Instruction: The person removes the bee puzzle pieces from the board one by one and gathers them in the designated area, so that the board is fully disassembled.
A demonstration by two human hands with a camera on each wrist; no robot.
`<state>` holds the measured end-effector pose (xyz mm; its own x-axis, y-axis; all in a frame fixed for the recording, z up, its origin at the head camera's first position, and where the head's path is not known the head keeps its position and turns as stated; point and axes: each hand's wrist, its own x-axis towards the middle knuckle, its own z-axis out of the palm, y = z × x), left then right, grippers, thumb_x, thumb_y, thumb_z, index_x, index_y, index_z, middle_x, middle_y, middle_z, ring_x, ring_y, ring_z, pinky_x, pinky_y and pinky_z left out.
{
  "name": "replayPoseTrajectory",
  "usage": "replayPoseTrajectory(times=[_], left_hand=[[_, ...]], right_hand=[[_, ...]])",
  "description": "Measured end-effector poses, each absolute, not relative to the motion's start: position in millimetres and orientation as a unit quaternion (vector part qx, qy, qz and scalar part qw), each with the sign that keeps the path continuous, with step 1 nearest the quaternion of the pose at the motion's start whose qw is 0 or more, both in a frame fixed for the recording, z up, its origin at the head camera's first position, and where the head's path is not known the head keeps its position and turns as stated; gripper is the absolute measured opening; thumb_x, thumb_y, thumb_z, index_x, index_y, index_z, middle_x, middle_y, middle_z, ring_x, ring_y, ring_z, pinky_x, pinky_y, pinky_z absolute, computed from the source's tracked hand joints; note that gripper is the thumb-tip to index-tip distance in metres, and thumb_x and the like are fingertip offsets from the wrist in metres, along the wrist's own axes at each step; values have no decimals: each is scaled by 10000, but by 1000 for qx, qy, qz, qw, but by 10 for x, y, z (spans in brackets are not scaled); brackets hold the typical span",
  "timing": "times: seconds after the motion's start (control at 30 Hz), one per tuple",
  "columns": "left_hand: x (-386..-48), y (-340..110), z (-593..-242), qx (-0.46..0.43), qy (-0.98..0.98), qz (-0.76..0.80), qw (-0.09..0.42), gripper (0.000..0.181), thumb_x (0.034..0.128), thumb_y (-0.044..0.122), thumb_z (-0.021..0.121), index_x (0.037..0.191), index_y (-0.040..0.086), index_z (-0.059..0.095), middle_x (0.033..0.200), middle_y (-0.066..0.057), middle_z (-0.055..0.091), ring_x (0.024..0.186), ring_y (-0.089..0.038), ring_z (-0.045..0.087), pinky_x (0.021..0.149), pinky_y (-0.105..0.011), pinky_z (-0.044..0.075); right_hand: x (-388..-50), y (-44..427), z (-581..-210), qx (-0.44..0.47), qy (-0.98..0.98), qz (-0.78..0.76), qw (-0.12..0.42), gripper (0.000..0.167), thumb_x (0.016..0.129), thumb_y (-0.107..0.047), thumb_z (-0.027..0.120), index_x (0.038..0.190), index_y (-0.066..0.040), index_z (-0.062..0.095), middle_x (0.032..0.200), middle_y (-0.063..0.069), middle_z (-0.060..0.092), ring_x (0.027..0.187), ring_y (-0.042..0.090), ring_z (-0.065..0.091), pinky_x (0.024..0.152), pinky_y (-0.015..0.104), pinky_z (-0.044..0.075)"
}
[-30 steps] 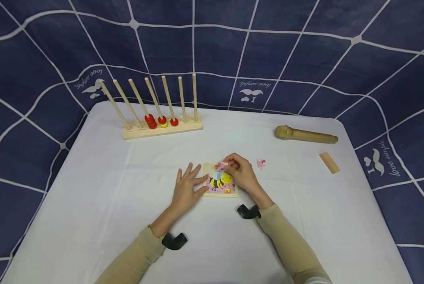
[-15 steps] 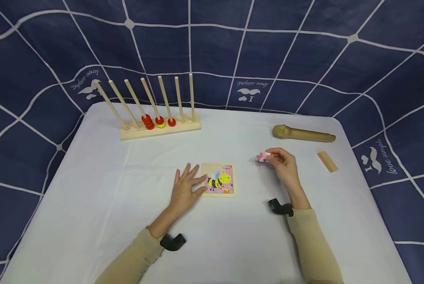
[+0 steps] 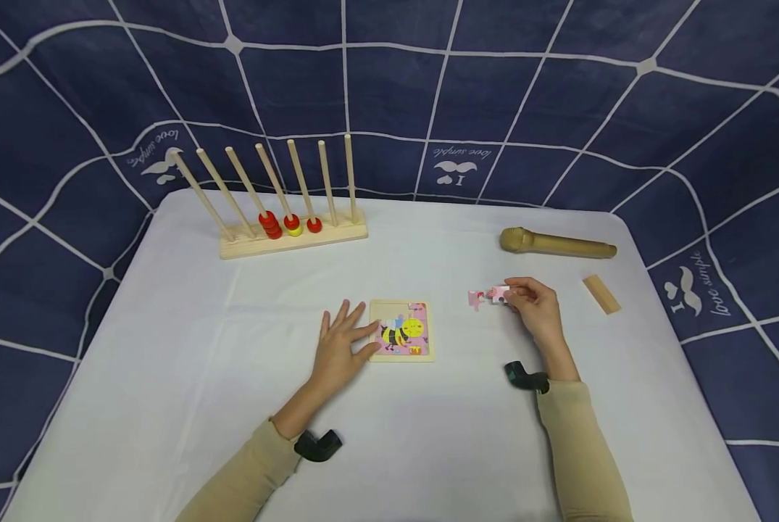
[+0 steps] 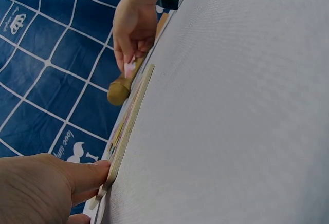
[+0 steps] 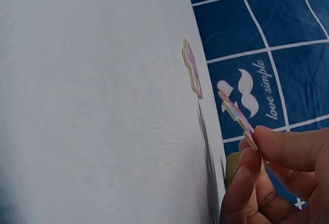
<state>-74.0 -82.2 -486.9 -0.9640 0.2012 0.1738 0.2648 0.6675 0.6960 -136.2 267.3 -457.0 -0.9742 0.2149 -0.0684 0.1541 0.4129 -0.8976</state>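
A small wooden tray puzzle [image 3: 431, 341] with a bee picture lies on the white table. Bare wood shows along its upper left part, while pink pieces fill the right side and bottom. My left hand [image 3: 340, 351] rests spread at the tray's left edge, thumb and forefinger touching it. To the right, my right hand [image 3: 535, 308] pinches a pink jigsaw piece [image 5: 239, 118] between thumb and fingers. The right wrist view shows that piece raised off the cloth. Just left of it lies a loose pink jigsaw piece [image 3: 476, 299].
At the back left stands a wooden peg rack [image 3: 294, 239] with upright rods and several red and yellow beads. A wooden toy microphone [image 3: 559, 243] lies at the back right. Nearer the right edge is a flat wooden block [image 3: 601, 293]. Dark blue gridded cloth hangs behind.
My right hand has moved from above the puzzle tray to the right, carrying the pink jigsaw piece past the loose one. My left hand has stayed at the tray's edge.
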Motion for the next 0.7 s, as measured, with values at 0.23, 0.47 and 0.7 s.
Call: replayPoseTrajectory(times=[0.23, 0.47, 0.7], left_hand=[[-749, -820, -4874, -126, -915, -383, 38, 384, 810, 207, 792, 1172, 105, 717, 1469, -162, 478, 1458, -384, 290, 1172, -640, 83], [-751, -816, -4864, -127, -912, -388, 40, 385, 804, 199, 796, 1168, 98, 719, 1463, -172, 483, 1455, -391, 292, 1169, -647, 81], [-747, -816, -4868, -126, -913, -385, 39, 389, 803, 199, 799, 1168, 93, 717, 1463, -176, 483, 1456, -394, 289, 1166, -652, 81]], right_hand=[[-1371, 2672, -4633, -114, -848, 517, 29, 212, 877, -40, 692, 1060, 64, 673, 739, -77, 612, 626, -23, 531, 565, 118, 475], [-1379, 2679, -4690, -105, -889, 443, 49, 173, 869, -62, 701, 1019, 24, 702, 845, 117, 672, 646, -8, 524, 567, 116, 434], [-1380, 2651, -4739, -103, -900, 416, 74, 146, 861, -66, 708, 992, -6, 726, 861, 145, 687, 662, 22, 525, 591, 108, 409]])
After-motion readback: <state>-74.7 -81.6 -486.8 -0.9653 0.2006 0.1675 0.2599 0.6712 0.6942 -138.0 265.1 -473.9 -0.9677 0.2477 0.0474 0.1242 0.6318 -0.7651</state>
